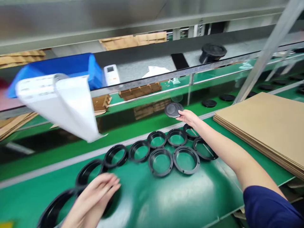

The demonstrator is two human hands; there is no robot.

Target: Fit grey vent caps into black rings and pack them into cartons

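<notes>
My right hand (187, 117) is stretched out over the far edge of the green work surface. Its thumb and fingers pinch the rim of a flat black round cover (172, 109), held face up. Below that arm stand several black rings (161, 162) in two uneven rows. At the lower left, my left hand (98, 191) hovers over more black rings (89, 172), slightly blurred. Its fingers are bent and pressed together; a dark curved shape shows behind them, and whether they grip it is hidden.
Along the far side runs a green conveyor belt (133, 122) with black discs (209, 103) at right. A cardboard stack (266, 126) lies right. The shelf above bears a blue bin (95, 72), hanging white paper labels (73, 104) and a black round part (212, 53). A metal post (263, 57) slants at right.
</notes>
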